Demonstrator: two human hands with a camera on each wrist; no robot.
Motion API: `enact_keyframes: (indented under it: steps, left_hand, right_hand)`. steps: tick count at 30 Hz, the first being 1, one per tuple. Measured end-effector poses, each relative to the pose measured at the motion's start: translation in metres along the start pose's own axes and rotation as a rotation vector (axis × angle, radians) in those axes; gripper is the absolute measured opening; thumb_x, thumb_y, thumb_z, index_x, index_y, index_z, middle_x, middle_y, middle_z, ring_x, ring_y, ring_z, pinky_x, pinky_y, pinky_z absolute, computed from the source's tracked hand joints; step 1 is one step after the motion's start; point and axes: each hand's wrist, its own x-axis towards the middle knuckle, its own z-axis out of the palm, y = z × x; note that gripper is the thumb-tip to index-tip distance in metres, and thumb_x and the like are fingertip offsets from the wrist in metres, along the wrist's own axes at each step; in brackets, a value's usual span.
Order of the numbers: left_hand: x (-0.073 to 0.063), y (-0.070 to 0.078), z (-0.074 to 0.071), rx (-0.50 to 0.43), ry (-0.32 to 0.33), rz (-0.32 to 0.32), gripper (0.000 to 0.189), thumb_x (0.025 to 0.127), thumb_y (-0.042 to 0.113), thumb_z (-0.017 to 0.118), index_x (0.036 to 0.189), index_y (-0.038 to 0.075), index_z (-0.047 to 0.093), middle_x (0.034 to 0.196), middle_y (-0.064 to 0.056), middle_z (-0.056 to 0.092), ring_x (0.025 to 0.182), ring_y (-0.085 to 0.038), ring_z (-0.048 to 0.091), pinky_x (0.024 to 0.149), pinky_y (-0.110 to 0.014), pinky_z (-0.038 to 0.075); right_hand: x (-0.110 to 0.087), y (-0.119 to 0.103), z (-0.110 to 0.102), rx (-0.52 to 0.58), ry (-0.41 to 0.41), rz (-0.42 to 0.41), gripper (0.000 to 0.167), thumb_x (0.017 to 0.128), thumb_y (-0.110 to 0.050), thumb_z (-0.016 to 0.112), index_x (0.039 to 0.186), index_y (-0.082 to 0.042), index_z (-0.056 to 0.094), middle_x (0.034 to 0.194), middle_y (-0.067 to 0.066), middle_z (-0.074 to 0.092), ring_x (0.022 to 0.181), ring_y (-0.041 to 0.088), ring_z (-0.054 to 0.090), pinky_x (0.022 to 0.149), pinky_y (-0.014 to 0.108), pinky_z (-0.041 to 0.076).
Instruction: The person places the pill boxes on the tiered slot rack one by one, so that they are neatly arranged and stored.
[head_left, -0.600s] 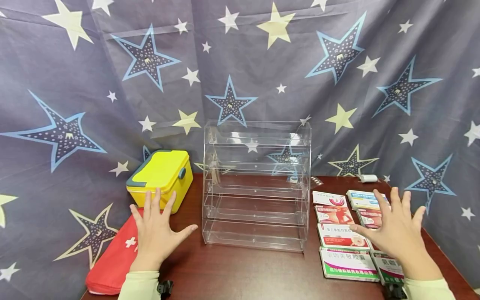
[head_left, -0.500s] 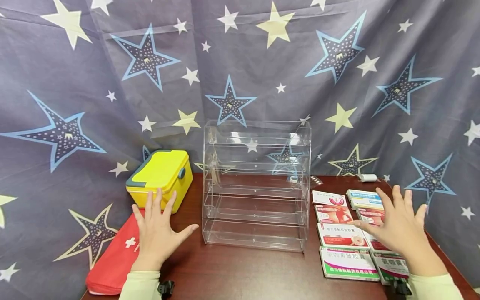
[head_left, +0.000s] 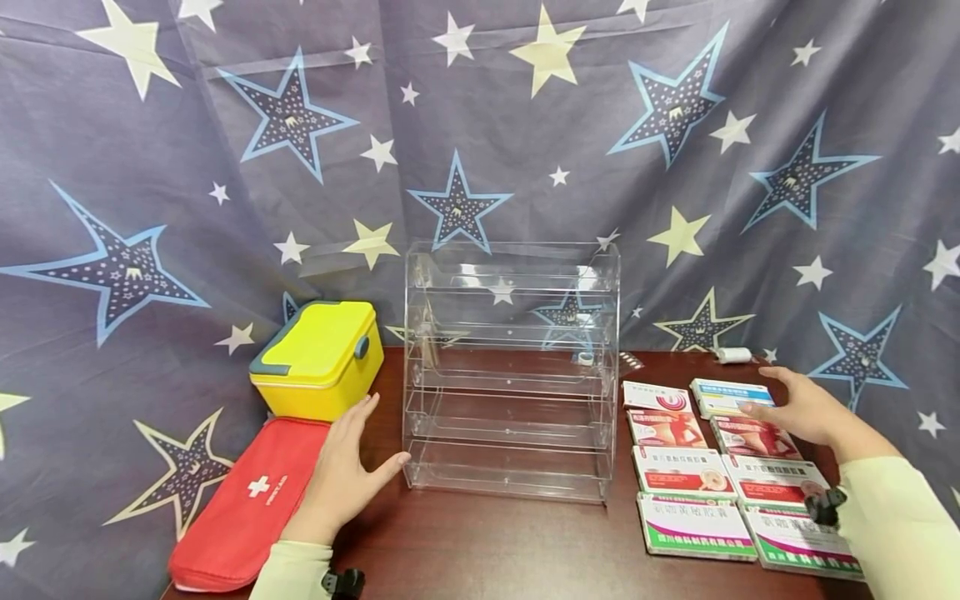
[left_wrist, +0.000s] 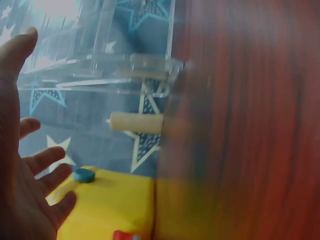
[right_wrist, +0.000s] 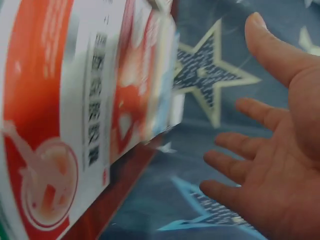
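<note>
My left hand (head_left: 343, 475) is held with spread fingers over the inner side of the red first-aid pouch (head_left: 247, 508), with nothing in its grasp. My right hand (head_left: 806, 410) reaches over the far right medicine boxes, its thumb overlapping the blue and white box (head_left: 727, 397) in the head view. The right wrist view shows that palm bare and its fingers apart. Below the blue box lies a red and white box (head_left: 753, 437). Nearer are a white and red box (head_left: 776, 481) and a green and white box (head_left: 798, 533). A matching column begins with a white box (head_left: 656, 397) to the left.
A clear acrylic tiered rack (head_left: 510, 433) stands mid-table. The yellow lidded box (head_left: 322, 358) sits at the back left, behind the pouch. Toward the back right are a small white roll (head_left: 733, 356) and a blister strip (head_left: 631, 361). A star-patterned curtain (head_left: 480, 125) hangs behind.
My right hand has turned sideways and moved back over the far boxes, uncovering the nearer ones. The left hand has turned inward and shifted right, showing more of the pouch.
</note>
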Motion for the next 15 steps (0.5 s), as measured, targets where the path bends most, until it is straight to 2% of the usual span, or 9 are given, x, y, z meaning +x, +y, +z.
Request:
enact_keyframes:
  steps: [4,9,12,15]
  left_hand:
    - [-0.003,-0.006,0.011,-0.195,-0.090,-0.042,0.090,0.089,0.041,0.085,0.162,0.018,0.038,0.157,-0.012,0.047,0.140,-0.038,0.048,0.110,-0.061,0.041]
    - [-0.006,-0.013,0.026,-0.433,-0.176,-0.069,0.079,0.094,0.024,0.082,0.159,0.014,0.038,0.153,-0.017,0.051,0.132,-0.042,0.055,0.100,-0.058,0.051]
    - [-0.007,-0.014,0.030,-0.506,-0.213,-0.088,0.072,0.097,0.021,0.079,0.158,0.015,0.040,0.152,-0.017,0.052,0.130,-0.039,0.057,0.096,-0.049,0.055]
    - [-0.009,-0.012,0.032,-0.526,-0.235,-0.152,0.066,0.098,0.023,0.077,0.155,0.016,0.044,0.149,-0.013,0.055,0.127,-0.035,0.059,0.094,-0.039,0.056]
  right_hand:
    - [0.016,0.021,-0.001,0.060,-0.064,0.039,0.098,0.097,-0.057,0.069,0.149,0.017,0.030,0.146,0.052,0.028,0.128,0.069,0.035,0.099,0.080,0.035]
    - [0.030,0.039,0.004,0.101,-0.081,0.073,0.091,0.100,-0.052,0.067,0.147,0.018,0.034,0.145,0.050,0.030,0.128,0.067,0.036,0.100,0.078,0.035]
    - [0.038,0.045,0.007,0.098,-0.062,0.061,0.082,0.101,-0.045,0.067,0.144,0.019,0.038,0.144,0.050,0.033,0.128,0.067,0.037,0.100,0.077,0.035]
    - [0.045,0.050,0.010,0.077,-0.035,0.039,0.074,0.101,-0.036,0.068,0.142,0.020,0.041,0.142,0.050,0.037,0.125,0.066,0.042,0.100,0.075,0.037]
